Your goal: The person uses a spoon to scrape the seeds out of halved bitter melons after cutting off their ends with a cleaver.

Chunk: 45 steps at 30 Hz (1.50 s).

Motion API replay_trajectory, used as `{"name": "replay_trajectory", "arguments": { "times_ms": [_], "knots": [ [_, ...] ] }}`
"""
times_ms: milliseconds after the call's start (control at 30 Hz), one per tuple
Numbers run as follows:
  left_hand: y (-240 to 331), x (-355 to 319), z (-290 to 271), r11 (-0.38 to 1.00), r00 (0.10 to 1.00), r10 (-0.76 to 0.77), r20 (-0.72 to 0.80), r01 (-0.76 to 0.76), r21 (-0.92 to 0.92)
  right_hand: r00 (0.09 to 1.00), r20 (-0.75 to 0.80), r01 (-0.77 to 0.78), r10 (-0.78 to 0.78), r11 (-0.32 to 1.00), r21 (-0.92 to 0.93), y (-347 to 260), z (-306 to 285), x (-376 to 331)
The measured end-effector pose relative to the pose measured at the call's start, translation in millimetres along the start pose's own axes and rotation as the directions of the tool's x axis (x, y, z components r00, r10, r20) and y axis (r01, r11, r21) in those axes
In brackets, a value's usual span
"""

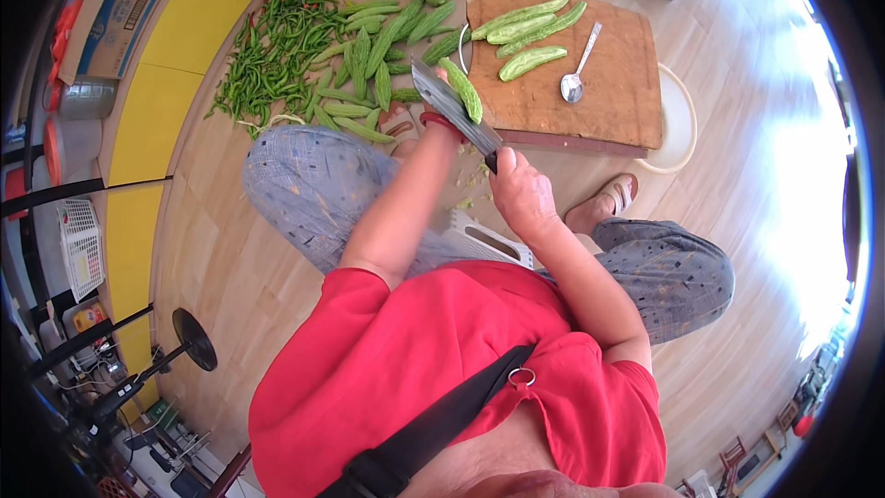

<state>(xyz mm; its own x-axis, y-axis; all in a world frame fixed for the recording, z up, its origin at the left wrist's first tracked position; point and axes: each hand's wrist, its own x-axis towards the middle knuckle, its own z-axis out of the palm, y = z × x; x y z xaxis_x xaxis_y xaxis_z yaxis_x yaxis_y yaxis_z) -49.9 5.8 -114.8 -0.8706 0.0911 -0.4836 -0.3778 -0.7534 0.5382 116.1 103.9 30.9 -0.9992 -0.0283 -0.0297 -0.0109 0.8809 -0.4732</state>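
The right hand [523, 192] is clenched around the dark handle of a cleaver [452, 107], whose broad grey blade slants up and to the left. The left hand [441, 120] is mostly hidden behind that blade; it grips a bitter gourd [462, 88] lying against the blade, just off the left edge of the wooden cutting board [618, 83] on the floor. Four halved gourds [530, 35] and a metal spoon [577, 70] rest on the board, with a white round plate [680, 124] partly beneath its right side. Whole gourds and a heap of green chillies [277, 46] spread over the floor to the left. Far left, a brown cardboard box [103, 18] with a blue label sits beside yellow mats.
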Motion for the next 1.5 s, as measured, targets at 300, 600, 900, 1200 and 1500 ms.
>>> {"name": "replay_trajectory", "arguments": {
  "times_ms": [300, 600, 900, 1200, 1500],
  "knots": [
    [22, -49, 45, 0.969, 0.965, -0.247, -0.093, 0.244, -0.044, 0.999, 0.036, -0.032, 0.033, 0.999, -0.033, 7, 3, 1],
    [16, -49, 39, 0.989, 0.987, -0.15, -0.055, 0.148, -0.025, 0.998, 0.059, -0.033, 0.034, 0.999, -0.013, 6, -2, 14],
    [16, -61, 44, 0.966, 0.991, 0.029, -0.129, 0.005, 0.26, 0.997, 0.058, -0.058, 0.058, 0.998, 0.002, 8, 4, 22],
    [26, -93, 65, 0.9, 0.983, -0.179, -0.036, 0.179, 0.399, 1.0, 0.019, -0.017, 0.018, 0.998, -0.056, 37, 9, 53],
    [43, -74, 37, 0.901, 0.977, -0.182, -0.107, 0.21, 0.381, 0.999, -0.04, 0.031, -0.029, 0.998, 0.046, 27, 3, 64]
  ]
}}
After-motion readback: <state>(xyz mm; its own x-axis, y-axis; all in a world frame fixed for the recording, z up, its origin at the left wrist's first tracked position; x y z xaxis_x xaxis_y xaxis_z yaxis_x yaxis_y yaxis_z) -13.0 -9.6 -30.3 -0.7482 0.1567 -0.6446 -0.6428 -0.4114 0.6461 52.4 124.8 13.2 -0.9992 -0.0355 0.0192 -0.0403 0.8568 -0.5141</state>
